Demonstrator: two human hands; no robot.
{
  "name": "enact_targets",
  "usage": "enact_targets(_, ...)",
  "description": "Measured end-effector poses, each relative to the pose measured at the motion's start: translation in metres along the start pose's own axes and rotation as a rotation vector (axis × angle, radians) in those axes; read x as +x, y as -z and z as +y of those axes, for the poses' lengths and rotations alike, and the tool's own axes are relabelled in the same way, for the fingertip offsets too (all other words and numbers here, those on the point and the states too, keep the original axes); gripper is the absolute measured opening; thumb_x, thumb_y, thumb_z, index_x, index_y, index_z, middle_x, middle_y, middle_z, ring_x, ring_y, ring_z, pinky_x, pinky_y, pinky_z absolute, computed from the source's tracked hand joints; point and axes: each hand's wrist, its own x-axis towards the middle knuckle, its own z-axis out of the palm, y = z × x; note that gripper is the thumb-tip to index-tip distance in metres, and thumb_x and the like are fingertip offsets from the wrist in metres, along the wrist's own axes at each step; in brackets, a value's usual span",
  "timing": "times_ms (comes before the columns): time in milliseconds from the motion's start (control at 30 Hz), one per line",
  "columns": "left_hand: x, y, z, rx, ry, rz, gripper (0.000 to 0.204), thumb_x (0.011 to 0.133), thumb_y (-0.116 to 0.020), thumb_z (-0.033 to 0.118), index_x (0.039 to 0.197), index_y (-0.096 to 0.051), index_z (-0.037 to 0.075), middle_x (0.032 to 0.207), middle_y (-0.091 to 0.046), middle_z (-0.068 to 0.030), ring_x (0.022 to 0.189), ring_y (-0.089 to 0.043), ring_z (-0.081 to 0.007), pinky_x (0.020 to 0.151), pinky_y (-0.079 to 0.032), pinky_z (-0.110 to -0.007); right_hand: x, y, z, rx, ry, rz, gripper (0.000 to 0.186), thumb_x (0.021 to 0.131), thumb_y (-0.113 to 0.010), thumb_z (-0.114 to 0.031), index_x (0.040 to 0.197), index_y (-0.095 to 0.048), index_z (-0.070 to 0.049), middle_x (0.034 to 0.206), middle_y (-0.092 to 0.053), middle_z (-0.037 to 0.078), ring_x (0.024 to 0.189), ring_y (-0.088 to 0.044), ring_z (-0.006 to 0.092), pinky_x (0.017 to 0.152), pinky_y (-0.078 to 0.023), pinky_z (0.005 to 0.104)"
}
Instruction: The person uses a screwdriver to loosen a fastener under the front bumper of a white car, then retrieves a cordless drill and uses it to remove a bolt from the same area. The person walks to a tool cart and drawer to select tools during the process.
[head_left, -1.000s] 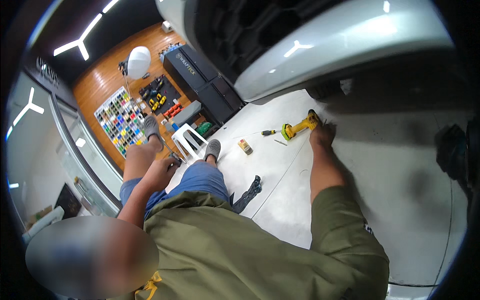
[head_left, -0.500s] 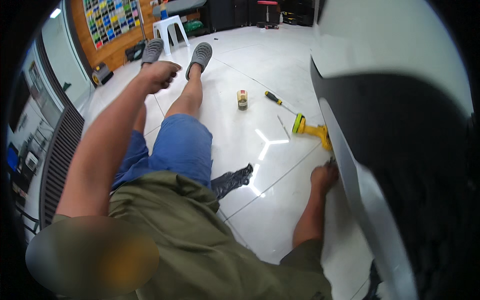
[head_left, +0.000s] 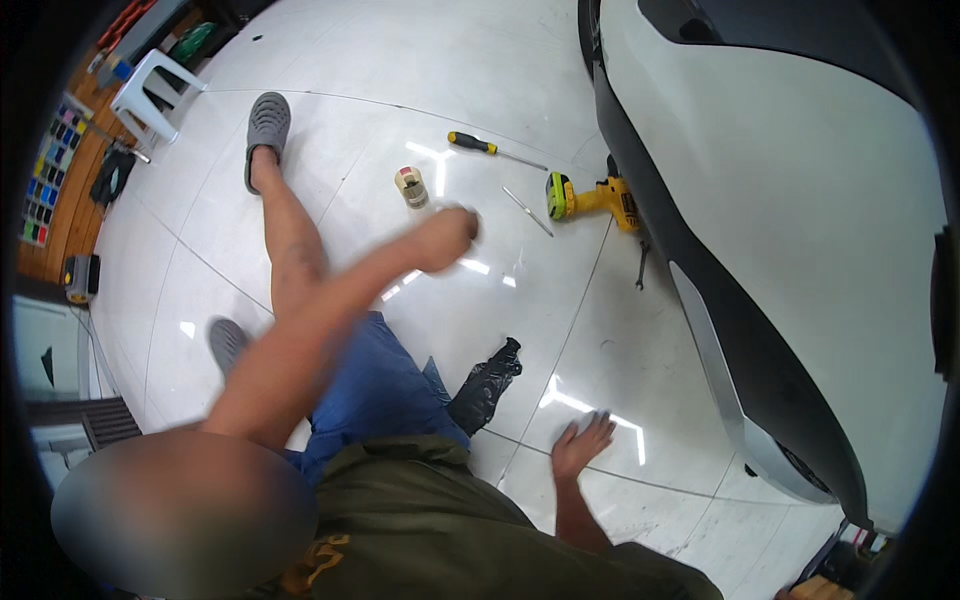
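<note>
My left hand (head_left: 445, 238) is raised over the floor in front of me, blurred by motion, its fingers curled in; whatever they hold is hidden. Beyond it stands a small jar (head_left: 411, 188) with a pale top. My right hand (head_left: 585, 445) rests on the tiles with its fingers spread, holding nothing. Farther off lie a screwdriver (head_left: 474, 144) with a yellow and black handle, a thin metal rod (head_left: 527, 211) and a yellow cordless drill (head_left: 605, 203) with a green-edged base. A spanner (head_left: 642, 266) is on the floor near the drill.
A white car body (head_left: 780, 160) with dark lower trim (head_left: 690, 240) fills the right side. Beside my shorts lies a black plastic bag (head_left: 487, 385). At the upper left is a white stool (head_left: 155, 95); a yellow and grey tool (head_left: 81, 279) sits by the wall.
My view has turned toward the car. My right hand has left the car's lower edge and now lies flat on the floor. My left arm has swung to the right, across my leg.
</note>
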Motion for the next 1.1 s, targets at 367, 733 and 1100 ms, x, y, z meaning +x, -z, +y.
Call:
enact_targets(367, 0.014, -0.118, -0.017, -0.041, 0.169, -0.242, 0.038, 0.078, -0.058, 0.010, 0.115, -0.056, -0.001, 0.109, -0.054, -0.0262, 0.106, -0.052, -0.0375, 0.094, -0.042, -0.042, -0.018, 0.019, -0.040, -0.292, -0.109, -0.107, 0.056, 0.087, -0.044, -0.034, 0.132, -0.038, 0.000, 0.144, -0.029, 0.021, 0.134, -0.020, 0.0447, 0.108, -0.015, 0.0582)
enact_targets(733, 0.050, 0.373, -0.045, 0.576, 0.318, 0.098, 0.030, 0.087, -0.055, 0.014, 0.112, -0.058, -0.002, 0.098, -0.064, -0.0168, 0.085, -0.062, -0.0229, 0.079, -0.049, -0.034, -0.021, 0.017, -0.041, -0.380, -0.174, -0.103, 0.058, 0.088, -0.043, -0.034, 0.137, -0.037, -0.004, 0.149, -0.025, 0.016, 0.138, -0.018, 0.0389, 0.111, -0.013, 0.0537)
enact_targets(1100, 0.094, 0.436, -0.248, 0.730, 0.310, -0.218, 0.026, 0.082, -0.057, 0.014, 0.102, -0.062, -0.001, 0.102, -0.063, -0.0220, 0.098, -0.059, -0.0364, 0.086, -0.047, -0.040, 0.002, -0.018, -0.056, -0.264, -0.730, -0.183, 0.062, 0.087, -0.044, -0.024, 0.143, -0.027, -0.006, 0.150, -0.022, 0.015, 0.136, -0.021, 0.0421, 0.110, -0.017, 0.0536)
